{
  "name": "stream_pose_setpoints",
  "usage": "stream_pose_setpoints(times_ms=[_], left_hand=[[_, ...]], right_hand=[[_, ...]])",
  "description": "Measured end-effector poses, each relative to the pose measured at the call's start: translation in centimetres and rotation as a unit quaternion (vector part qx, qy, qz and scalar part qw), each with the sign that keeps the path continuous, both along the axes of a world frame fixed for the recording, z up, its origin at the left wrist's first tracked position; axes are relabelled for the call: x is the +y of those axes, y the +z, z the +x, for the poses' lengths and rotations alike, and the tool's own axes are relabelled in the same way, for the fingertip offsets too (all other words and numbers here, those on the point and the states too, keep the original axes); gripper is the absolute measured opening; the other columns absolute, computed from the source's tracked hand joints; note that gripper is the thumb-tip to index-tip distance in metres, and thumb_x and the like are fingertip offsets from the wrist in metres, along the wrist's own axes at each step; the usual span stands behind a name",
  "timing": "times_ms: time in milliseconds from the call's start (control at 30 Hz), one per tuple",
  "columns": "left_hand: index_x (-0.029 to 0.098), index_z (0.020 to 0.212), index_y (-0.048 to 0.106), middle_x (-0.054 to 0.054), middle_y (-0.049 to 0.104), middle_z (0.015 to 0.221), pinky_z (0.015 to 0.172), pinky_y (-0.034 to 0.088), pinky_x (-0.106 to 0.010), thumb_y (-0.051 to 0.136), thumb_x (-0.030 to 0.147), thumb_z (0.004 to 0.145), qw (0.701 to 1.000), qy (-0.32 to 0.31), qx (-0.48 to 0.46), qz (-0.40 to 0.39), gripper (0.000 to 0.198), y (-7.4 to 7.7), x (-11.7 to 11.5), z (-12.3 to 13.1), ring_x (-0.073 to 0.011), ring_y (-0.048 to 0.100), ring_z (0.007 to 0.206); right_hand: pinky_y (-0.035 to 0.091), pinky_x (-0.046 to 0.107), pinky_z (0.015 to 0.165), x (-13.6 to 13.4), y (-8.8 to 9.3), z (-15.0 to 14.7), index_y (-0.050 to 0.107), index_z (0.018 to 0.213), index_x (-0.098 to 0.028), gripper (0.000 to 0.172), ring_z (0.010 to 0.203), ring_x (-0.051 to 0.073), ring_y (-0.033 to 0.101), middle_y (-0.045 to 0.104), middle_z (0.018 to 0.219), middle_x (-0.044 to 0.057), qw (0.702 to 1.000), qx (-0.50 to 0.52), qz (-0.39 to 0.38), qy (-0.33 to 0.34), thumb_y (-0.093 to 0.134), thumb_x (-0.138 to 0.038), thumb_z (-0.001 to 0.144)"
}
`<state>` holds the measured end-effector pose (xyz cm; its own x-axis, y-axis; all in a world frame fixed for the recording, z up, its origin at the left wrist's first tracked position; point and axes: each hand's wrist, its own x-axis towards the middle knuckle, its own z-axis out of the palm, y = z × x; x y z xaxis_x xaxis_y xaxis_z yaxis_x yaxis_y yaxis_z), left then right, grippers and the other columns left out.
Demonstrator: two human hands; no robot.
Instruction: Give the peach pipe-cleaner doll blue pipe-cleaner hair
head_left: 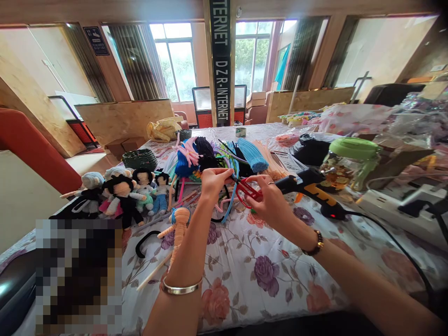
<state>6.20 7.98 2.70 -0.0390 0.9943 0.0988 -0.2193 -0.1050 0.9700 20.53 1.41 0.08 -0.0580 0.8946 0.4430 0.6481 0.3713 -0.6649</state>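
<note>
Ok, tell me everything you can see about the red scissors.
The scissors have red loop handles, plastic by the look, and short dark blades pointing left. The right hand grips them by the handles, in the air above the floral tablecloth. The blade tips reach the pinched fingertips of the left hand; what lies between them is too small to tell.

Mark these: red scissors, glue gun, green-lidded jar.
red scissors (pixel 245 189), head view, on the red handle loop.
glue gun (pixel 317 190), head view, on the orange-and-black body.
green-lidded jar (pixel 353 148), head view, on the lid.
</note>
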Motion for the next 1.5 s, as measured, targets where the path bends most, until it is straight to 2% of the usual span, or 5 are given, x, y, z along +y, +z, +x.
stream_pose_setpoints(times_ms=[400, 567, 800, 1100, 1500], left_hand=[[0.009, 0.068, 0.071, -0.005, 0.068, 0.067, 0.070, 0.053, -0.029, 0.083, 0.028, 0.052, 0.998, -0.061, -0.019, 0.012, 0.028, 0.4, -0.3, 0.1, -0.0119, 0.062, 0.061], [0.011, 0.072, 0.069, -0.004, 0.068, 0.072, 0.073, 0.055, -0.032, 0.083, 0.028, 0.053, 0.995, -0.069, -0.073, 0.024, 0.029, 0.9, -0.4, 0.0, -0.0138, 0.066, 0.064], [0.011, 0.069, 0.070, -0.001, 0.066, 0.067, 0.074, 0.055, -0.031, 0.083, 0.032, 0.053, 0.994, -0.038, -0.025, 0.096, 0.029, 0.8, -0.2, -0.2, -0.0116, 0.063, 0.063], [0.013, 0.069, 0.071, -0.001, 0.066, 0.067, 0.076, 0.055, -0.032, 0.082, 0.034, 0.052, 0.990, -0.020, 0.028, 0.134, 0.029, 0.7, 0.6, -0.8, -0.0127, 0.061, 0.065], [0.012, 0.068, 0.071, -0.001, 0.066, 0.067, 0.076, 0.055, -0.033, 0.084, 0.033, 0.050, 0.992, -0.043, 0.021, 0.113, 0.031, 0.7, 0.2, -0.5, -0.0123, 0.062, 0.064]], right_hand=[[0.042, 0.037, 0.072, -0.5, 0.2, 0.4, 0.065, 0.100, -0.012, 0.040, 0.091, 0.031, 0.058, 0.063, 0.100, 0.018, 0.952, -0.271, 0.080, -0.122, 0.049, -0.046, 0.087], [0.035, 0.043, 0.093, 0.0, 0.0, 0.8, 0.070, 0.082, -0.012, 0.035, 0.109, 0.033, 0.045, 0.061, 0.105, 0.018, 0.965, -0.222, 0.107, -0.085, 0.049, -0.040, 0.087], [0.039, 0.037, 0.082, 1.4, -0.6, 1.6, 0.065, 0.066, -0.016, 0.035, 0.089, 0.024, 0.049, 0.055, 0.083, 0.010, 0.998, -0.029, -0.016, 0.061, 0.048, -0.038, 0.086], [0.047, 0.030, 0.067, 2.1, -1.3, 1.4, 0.069, 0.084, -0.013, 0.053, 0.071, 0.016, 0.056, 0.059, 0.077, 0.005, 0.951, 0.134, -0.177, 0.215, 0.053, -0.064, 0.078], [0.044, 0.025, 0.063, 1.7, -0.8, 1.4, 0.064, 0.089, -0.014, 0.041, 0.068, 0.012, 0.055, 0.059, 0.077, 0.003, 0.877, 0.281, -0.277, 0.273, 0.071, -0.050, 0.070]])
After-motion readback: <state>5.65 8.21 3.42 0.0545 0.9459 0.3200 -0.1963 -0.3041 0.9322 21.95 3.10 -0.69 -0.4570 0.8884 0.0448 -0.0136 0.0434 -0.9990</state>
